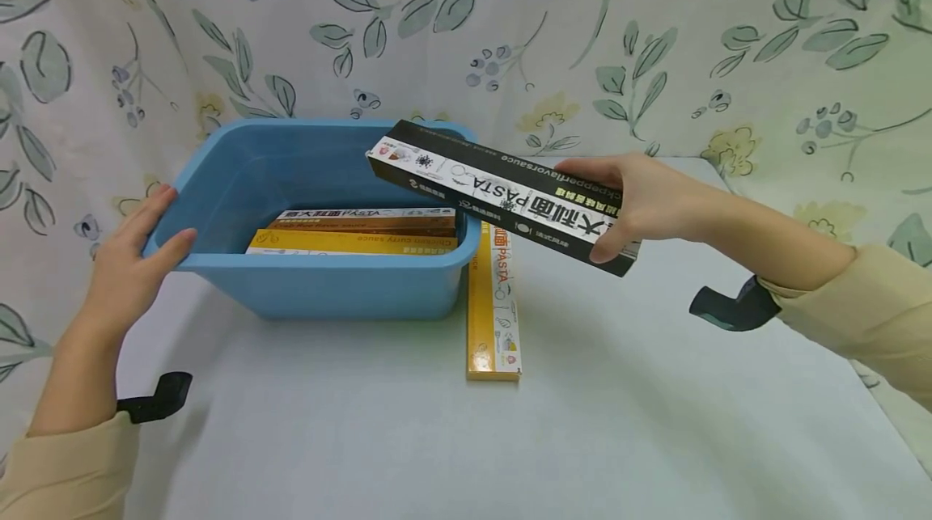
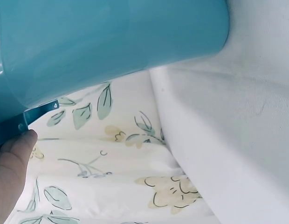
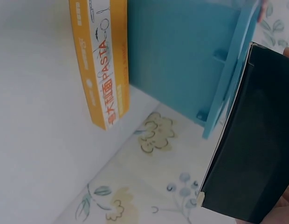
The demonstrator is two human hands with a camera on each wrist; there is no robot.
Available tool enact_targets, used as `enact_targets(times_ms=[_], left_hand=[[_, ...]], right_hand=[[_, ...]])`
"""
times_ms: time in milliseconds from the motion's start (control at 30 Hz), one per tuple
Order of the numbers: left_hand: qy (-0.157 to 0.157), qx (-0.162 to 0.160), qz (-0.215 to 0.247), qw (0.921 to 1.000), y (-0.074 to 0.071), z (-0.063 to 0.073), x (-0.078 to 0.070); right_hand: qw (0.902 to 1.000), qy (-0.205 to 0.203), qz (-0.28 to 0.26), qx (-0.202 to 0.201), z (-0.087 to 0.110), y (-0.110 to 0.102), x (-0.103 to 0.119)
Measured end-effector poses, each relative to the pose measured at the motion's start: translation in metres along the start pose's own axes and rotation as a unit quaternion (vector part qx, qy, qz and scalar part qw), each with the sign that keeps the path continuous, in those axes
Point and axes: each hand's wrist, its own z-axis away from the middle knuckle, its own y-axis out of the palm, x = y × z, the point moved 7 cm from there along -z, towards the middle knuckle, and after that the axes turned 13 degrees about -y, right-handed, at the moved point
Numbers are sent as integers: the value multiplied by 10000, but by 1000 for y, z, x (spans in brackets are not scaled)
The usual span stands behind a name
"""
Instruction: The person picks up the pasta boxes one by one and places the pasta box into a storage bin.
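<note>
My right hand (image 1: 644, 200) grips the right end of a black pasta box (image 1: 502, 195). Its far end tilts up over the right rim of a blue plastic tub (image 1: 357, 289). In the right wrist view the dark end of that pasta box (image 3: 256, 135) fills the right side. My left hand (image 1: 134, 257) holds the tub's left rim, thumb on top; the left wrist view catches part of the left hand (image 2: 11, 172) at the rim. Inside the tub lie a yellow pasta box (image 1: 357, 243) and a brown-and-white pasta box (image 1: 371, 217).
Another yellow pasta box (image 1: 493, 310) lies on the white table (image 1: 626, 423), close against the tub's right side. A floral curtain (image 1: 524, 35) hangs behind the table. Dark wrist mounts (image 1: 735, 306) stick out from both sleeves.
</note>
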Motion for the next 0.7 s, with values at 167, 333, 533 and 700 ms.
enact_targets(times_ms=[167, 333, 533, 700], left_hand=[[-9, -6, -8, 10000, 1, 1, 1], [9, 47, -39, 10000, 2, 0, 0], [-62, 98, 14, 9999, 2, -3, -1], [-129, 141, 36, 9998, 2, -2, 0]], right_hand=[[9999, -85, -28, 137, -11, 5, 5], [9995, -178, -147, 237, -21, 8, 9], [9983, -243, -77, 533, -38, 8, 18], [9966, -286, 102, 765, -56, 8, 25]])
